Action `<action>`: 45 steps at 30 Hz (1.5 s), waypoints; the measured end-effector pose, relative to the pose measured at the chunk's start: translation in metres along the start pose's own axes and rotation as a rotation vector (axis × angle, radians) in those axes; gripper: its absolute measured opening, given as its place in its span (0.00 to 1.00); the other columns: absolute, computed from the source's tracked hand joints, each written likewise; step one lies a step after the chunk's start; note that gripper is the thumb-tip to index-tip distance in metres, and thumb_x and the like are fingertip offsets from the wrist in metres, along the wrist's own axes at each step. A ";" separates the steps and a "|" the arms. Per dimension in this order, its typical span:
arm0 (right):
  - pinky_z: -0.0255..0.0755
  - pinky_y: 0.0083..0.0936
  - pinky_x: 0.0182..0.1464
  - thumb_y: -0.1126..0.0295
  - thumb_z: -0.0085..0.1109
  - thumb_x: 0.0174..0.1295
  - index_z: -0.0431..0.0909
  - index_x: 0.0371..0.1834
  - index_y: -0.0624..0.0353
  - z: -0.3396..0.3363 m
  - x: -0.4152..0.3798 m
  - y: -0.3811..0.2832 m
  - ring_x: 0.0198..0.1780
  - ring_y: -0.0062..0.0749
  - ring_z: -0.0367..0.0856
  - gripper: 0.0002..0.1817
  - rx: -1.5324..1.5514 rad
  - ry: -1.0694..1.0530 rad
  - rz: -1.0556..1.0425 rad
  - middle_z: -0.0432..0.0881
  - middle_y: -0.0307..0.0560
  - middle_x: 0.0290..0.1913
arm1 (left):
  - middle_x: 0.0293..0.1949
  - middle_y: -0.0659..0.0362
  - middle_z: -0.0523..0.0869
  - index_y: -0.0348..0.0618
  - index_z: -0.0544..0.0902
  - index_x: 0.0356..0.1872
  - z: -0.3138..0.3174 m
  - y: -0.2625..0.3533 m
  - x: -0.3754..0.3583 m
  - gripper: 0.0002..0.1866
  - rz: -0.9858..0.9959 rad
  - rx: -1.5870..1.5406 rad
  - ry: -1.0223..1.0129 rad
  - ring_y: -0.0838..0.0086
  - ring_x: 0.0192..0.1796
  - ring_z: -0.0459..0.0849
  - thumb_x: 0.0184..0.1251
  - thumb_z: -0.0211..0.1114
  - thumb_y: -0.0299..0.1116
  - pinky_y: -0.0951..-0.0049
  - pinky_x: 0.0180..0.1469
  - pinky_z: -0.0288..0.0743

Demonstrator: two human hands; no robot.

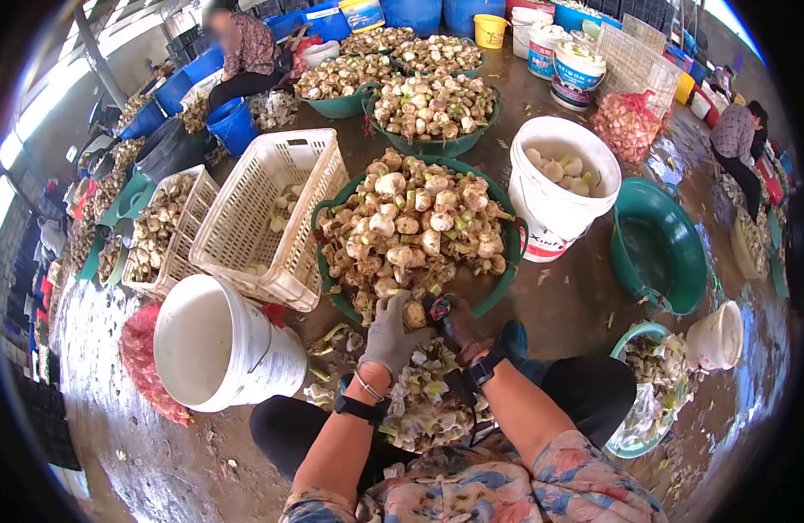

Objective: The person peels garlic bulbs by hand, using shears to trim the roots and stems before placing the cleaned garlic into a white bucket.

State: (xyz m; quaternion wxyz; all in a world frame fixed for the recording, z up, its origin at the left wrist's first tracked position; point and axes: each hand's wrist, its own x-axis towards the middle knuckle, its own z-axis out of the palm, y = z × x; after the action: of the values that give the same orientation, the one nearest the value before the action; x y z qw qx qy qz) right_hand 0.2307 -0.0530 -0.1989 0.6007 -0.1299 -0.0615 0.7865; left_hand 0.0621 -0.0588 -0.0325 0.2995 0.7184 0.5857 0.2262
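My left hand [390, 336], in a grey glove, is closed around a brownish garlic bulb [414, 315] at the near edge of a green tub [504, 283]. Close beside it, my right hand [463, 331], in a dark glove, grips a small black-and-red tool [438, 307] whose working end I cannot make out. Heaped in the tub are untrimmed garlic bulbs [419, 213] with stubs of stem. Below my hands, between my knees, lies a pile of peeled-off garlic skins [430, 397].
A white bucket [232, 344] stands at left, near a cream crate [219, 222]. Another white bucket [546, 205] holds pale bulbs. To the right are a green basin [659, 244] and a small tub of skins [633, 449]. Two people [245, 48] [737, 139] sit farther off.
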 end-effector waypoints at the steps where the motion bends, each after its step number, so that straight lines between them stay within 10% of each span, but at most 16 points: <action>1: 0.72 0.25 0.45 0.69 0.50 0.65 0.75 0.51 0.64 0.044 -0.014 -0.002 0.43 0.29 0.78 0.15 -0.515 0.135 -0.059 0.80 0.48 0.42 | 0.53 0.45 0.73 0.39 0.70 0.57 0.003 -0.010 0.000 0.37 0.093 -0.047 0.001 0.52 0.56 0.74 0.44 0.76 0.38 0.61 0.56 0.70; 3: 0.72 0.20 0.41 0.70 0.53 0.64 0.75 0.51 0.63 0.102 -0.020 -0.001 0.40 0.27 0.80 0.14 -1.032 0.265 -0.124 0.81 0.44 0.38 | 0.53 0.46 0.74 0.39 0.69 0.57 0.001 -0.015 -0.001 0.38 0.173 -0.099 -0.035 0.53 0.57 0.73 0.43 0.76 0.38 0.62 0.59 0.68; 5: 0.73 0.22 0.45 0.72 0.51 0.65 0.75 0.52 0.62 0.065 -0.016 -0.002 0.43 0.28 0.80 0.13 -2.080 -0.122 -0.516 0.81 0.44 0.44 | 0.53 0.47 0.75 0.39 0.69 0.57 -0.004 -0.012 -0.006 0.38 0.172 -0.080 -0.031 0.54 0.57 0.73 0.44 0.76 0.38 0.63 0.59 0.68; 14: 0.73 0.26 0.50 0.75 0.52 0.61 0.75 0.51 0.59 0.102 -0.041 -0.015 0.45 0.32 0.80 0.14 -1.175 -0.039 -0.033 0.81 0.46 0.46 | 0.55 0.48 0.74 0.40 0.69 0.58 -0.020 -0.002 -0.021 0.37 0.205 -0.047 -0.053 0.55 0.60 0.72 0.45 0.76 0.38 0.65 0.61 0.66; 17: 0.76 0.23 0.44 0.74 0.48 0.65 0.73 0.54 0.65 0.123 -0.045 -0.023 0.45 0.27 0.79 0.15 -1.891 -0.148 -0.106 0.79 0.46 0.48 | 0.54 0.49 0.76 0.39 0.69 0.58 -0.021 0.000 -0.024 0.37 0.254 0.001 -0.018 0.56 0.58 0.74 0.46 0.76 0.38 0.64 0.61 0.67; 19: 0.75 0.26 0.46 0.74 0.50 0.64 0.73 0.55 0.65 0.116 -0.046 -0.020 0.45 0.29 0.79 0.16 -1.739 -0.103 -0.086 0.79 0.47 0.48 | 0.51 0.50 0.78 0.38 0.69 0.58 -0.018 -0.005 -0.025 0.36 0.266 0.038 0.012 0.57 0.56 0.76 0.48 0.75 0.37 0.64 0.60 0.68; 23: 0.71 0.30 0.53 0.70 0.55 0.62 0.72 0.56 0.64 0.123 -0.055 -0.010 0.49 0.35 0.78 0.19 -1.688 0.202 -0.189 0.79 0.49 0.50 | 0.42 0.56 0.81 0.38 0.72 0.55 -0.025 -0.008 -0.034 0.24 -0.095 -0.905 -0.229 0.69 0.46 0.80 0.61 0.66 0.38 0.69 0.51 0.74; 26: 0.69 0.30 0.57 0.66 0.57 0.62 0.70 0.58 0.63 0.144 -0.060 -0.018 0.54 0.34 0.74 0.22 -1.265 0.048 0.026 0.76 0.50 0.55 | 0.40 0.60 0.81 0.38 0.74 0.53 -0.017 -0.008 -0.034 0.17 -0.189 -1.402 -0.336 0.77 0.42 0.80 0.72 0.53 0.40 0.75 0.44 0.75; 29: 0.71 0.26 0.53 0.67 0.57 0.62 0.68 0.60 0.63 0.125 -0.056 -0.003 0.49 0.32 0.76 0.24 -1.755 -0.010 -0.329 0.77 0.46 0.53 | 0.38 0.60 0.83 0.37 0.75 0.51 -0.022 0.005 -0.040 0.23 -0.122 -1.039 -0.230 0.78 0.39 0.81 0.70 0.55 0.49 0.79 0.38 0.73; 34: 0.72 0.26 0.47 0.71 0.55 0.63 0.67 0.61 0.62 0.125 -0.057 -0.001 0.44 0.29 0.78 0.22 -1.755 0.161 -0.106 0.79 0.45 0.49 | 0.33 0.59 0.84 0.38 0.76 0.50 -0.014 -0.022 -0.019 0.21 -0.220 -1.221 -0.170 0.75 0.35 0.83 0.68 0.58 0.46 0.77 0.33 0.75; 36: 0.73 0.26 0.44 0.73 0.54 0.63 0.67 0.61 0.61 0.134 -0.060 -0.003 0.41 0.27 0.78 0.22 -1.755 0.243 0.007 0.80 0.45 0.47 | 0.35 0.54 0.84 0.36 0.76 0.48 -0.015 -0.009 -0.016 0.22 -0.109 -0.066 0.383 0.70 0.38 0.84 0.66 0.61 0.46 0.72 0.36 0.77; 40: 0.73 0.26 0.45 0.75 0.55 0.61 0.67 0.61 0.61 0.153 -0.072 -0.003 0.43 0.26 0.78 0.23 -1.358 0.127 -0.166 0.80 0.45 0.48 | 0.41 0.56 0.82 0.36 0.73 0.50 0.020 -0.011 -0.029 0.18 0.230 -0.776 0.157 0.71 0.43 0.81 0.64 0.64 0.33 0.73 0.43 0.77; 41: 0.73 0.27 0.46 0.74 0.56 0.60 0.67 0.60 0.61 0.146 -0.073 -0.001 0.44 0.26 0.78 0.23 -1.279 0.037 -0.196 0.80 0.44 0.48 | 0.42 0.58 0.80 0.37 0.72 0.52 0.005 0.007 -0.037 0.17 -0.095 -1.105 -0.074 0.74 0.43 0.80 0.65 0.63 0.31 0.77 0.46 0.75; 45: 0.72 0.31 0.46 0.70 0.55 0.60 0.73 0.52 0.63 0.136 -0.060 -0.024 0.43 0.34 0.80 0.17 -1.545 0.127 -0.005 0.82 0.48 0.42 | 0.41 0.59 0.81 0.37 0.74 0.48 0.010 -0.019 -0.028 0.12 -0.204 -1.193 -0.152 0.76 0.41 0.81 0.69 0.58 0.33 0.76 0.46 0.76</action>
State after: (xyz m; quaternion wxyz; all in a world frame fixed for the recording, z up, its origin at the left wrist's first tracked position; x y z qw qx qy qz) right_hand 0.2299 -0.0965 -0.0543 0.3439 -0.5567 -0.5582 0.5101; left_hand 0.0500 -0.0855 -0.0521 0.7113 0.3811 0.4008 0.4338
